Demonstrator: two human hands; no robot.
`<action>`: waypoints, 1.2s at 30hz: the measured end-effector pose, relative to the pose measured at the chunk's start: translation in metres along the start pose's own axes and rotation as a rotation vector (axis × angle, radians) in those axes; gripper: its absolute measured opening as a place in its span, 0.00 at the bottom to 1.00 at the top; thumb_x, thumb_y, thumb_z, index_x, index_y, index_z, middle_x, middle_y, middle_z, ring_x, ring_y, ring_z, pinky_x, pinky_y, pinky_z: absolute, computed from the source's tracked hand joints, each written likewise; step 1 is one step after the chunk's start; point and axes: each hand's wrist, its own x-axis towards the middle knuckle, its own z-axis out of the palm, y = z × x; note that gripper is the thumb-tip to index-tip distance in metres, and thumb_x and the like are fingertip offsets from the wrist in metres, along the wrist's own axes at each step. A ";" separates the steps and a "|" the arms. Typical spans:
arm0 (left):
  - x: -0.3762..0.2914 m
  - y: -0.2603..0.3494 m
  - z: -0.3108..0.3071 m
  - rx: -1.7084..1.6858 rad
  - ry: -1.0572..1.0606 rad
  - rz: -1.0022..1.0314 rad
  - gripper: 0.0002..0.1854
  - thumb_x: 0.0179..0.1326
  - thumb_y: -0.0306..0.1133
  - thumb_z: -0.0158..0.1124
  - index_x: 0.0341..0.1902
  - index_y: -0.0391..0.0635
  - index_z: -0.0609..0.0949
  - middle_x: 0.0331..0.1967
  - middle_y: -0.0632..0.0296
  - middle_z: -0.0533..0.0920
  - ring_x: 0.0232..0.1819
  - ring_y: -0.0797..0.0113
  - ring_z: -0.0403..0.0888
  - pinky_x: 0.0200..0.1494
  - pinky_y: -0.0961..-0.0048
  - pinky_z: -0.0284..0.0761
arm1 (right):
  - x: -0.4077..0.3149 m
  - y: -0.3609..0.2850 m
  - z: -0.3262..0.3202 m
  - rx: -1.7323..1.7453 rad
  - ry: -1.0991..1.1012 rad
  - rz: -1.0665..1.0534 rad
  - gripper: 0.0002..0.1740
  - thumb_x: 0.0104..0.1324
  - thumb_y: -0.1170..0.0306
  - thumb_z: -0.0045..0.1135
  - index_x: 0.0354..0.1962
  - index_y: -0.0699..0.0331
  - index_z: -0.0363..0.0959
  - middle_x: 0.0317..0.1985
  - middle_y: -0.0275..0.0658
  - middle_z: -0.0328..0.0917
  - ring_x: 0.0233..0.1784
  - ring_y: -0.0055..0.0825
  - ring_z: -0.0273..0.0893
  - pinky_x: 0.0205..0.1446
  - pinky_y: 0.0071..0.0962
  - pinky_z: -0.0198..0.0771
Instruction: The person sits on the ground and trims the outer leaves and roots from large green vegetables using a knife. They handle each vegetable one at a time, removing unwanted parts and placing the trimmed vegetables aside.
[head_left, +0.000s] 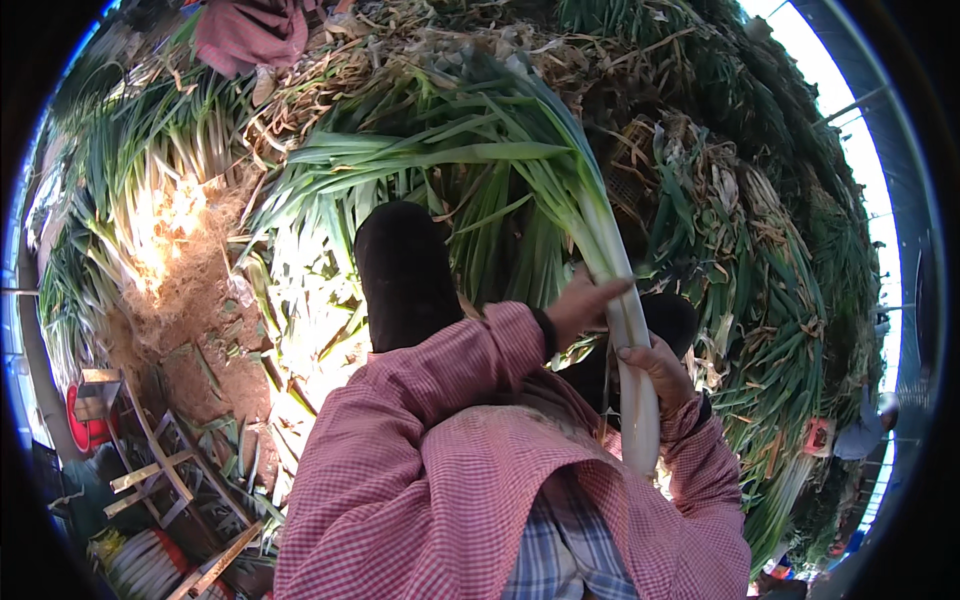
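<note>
A thick leek (636, 390) runs slantwise in front of my body, its pale shank low and its long green leaves bending over to the left. My right hand (664, 375) grips the lower shank, thumb laid across the front. Higher up, where the white turns to green, my left hand (587, 307) is closed around the shank, one finger reaching over it. The shank's lower end comes down against my checked jacket (480, 465). Leafy tops of other leeks (480, 232) lie beyond my knees.
Rooted leeks (180, 157) are piled at left by bare soil (214, 352). A wooden frame (154, 465) stands lower left near a red stool (86, 416) and bundled white stalks (142, 566). Leaf heaps (757, 300) rise at right. Another person (862, 435) is at far right.
</note>
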 end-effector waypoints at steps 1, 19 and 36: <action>-0.003 -0.006 0.010 0.020 0.047 0.003 0.42 0.52 0.44 0.72 0.63 0.42 0.57 0.50 0.49 0.74 0.50 0.54 0.78 0.51 0.56 0.76 | 0.007 0.010 -0.008 -0.040 -0.005 -0.087 0.24 0.53 0.68 0.61 0.48 0.66 0.68 0.31 0.32 0.74 0.29 0.20 0.74 0.33 0.21 0.72; 0.043 0.014 0.046 0.600 -0.160 0.141 0.40 0.43 0.36 0.72 0.62 0.40 0.66 0.51 0.49 0.76 0.51 0.59 0.77 0.54 0.61 0.70 | 0.105 0.006 -0.004 -0.004 0.128 -0.301 0.19 0.62 0.65 0.51 0.49 0.65 0.71 0.42 0.37 0.76 0.43 0.26 0.75 0.51 0.28 0.69; -0.087 0.065 -0.081 1.333 -0.298 -0.135 0.34 0.37 0.33 0.69 0.55 0.48 0.73 0.40 0.54 0.80 0.49 0.56 0.78 0.48 0.61 0.72 | 0.154 0.013 -0.021 0.188 0.251 -0.287 0.21 0.68 0.60 0.46 0.52 0.65 0.69 0.48 0.40 0.75 0.49 0.30 0.74 0.58 0.34 0.68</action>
